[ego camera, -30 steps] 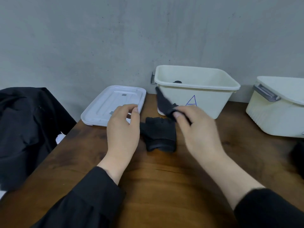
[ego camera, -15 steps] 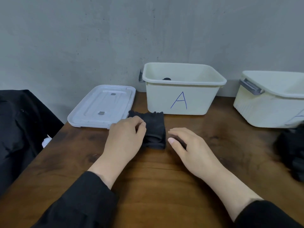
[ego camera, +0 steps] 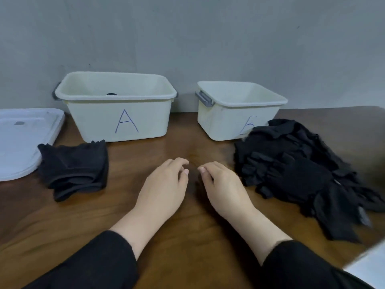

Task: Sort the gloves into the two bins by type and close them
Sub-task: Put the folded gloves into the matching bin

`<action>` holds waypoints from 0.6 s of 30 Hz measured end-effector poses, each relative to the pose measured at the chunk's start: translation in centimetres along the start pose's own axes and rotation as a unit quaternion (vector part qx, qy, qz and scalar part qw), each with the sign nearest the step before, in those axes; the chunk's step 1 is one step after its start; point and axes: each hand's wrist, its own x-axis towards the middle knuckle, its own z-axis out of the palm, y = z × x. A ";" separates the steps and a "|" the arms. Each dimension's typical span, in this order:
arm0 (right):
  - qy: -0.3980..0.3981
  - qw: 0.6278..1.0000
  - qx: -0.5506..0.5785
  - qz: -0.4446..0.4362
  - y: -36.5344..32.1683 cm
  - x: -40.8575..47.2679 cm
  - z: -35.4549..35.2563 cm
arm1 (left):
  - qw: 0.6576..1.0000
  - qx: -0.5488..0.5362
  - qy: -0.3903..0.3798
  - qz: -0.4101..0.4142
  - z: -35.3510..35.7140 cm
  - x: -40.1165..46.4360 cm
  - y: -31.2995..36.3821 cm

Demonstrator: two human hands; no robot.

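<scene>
Two cream bins stand open against the wall: bin A (ego camera: 143,117) on the left with a small dark item just showing inside, and bin B (ego camera: 220,119) on the right. A folded pair of black gloves (ego camera: 75,167) lies in front of bin A. A heap of black gloves (ego camera: 302,165) sprawls in front of bin B. My left hand (ego camera: 164,184) and my right hand (ego camera: 223,184) hover side by side over the bare wood between the two glove groups, fingers loosely curled, holding nothing.
A white bin lid (ego camera: 23,140) lies flat at the far left, touching the folded gloves. A pale object (ego camera: 373,265) shows at the lower right corner. The grey wall runs close behind the bins. The brown table (ego camera: 187,236) extends toward me.
The view has swung right, bringing bin B and the glove heap into sight. My left hand let go of the folded gloves, and both hands moved right to the table's middle.
</scene>
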 end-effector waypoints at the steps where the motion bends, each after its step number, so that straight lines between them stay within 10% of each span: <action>1: 0.015 1.000 -0.007 0.008 0.5 -0.3 -0.3 | 1.000 -0.009 -0.001 -0.009 1.0 0.6 0.8; 18: 0.100 0.990 -0.094 0.023 6.8 0.7 -9.7 | 0.996 -0.078 -0.044 -0.019 4.1 2.9 2.5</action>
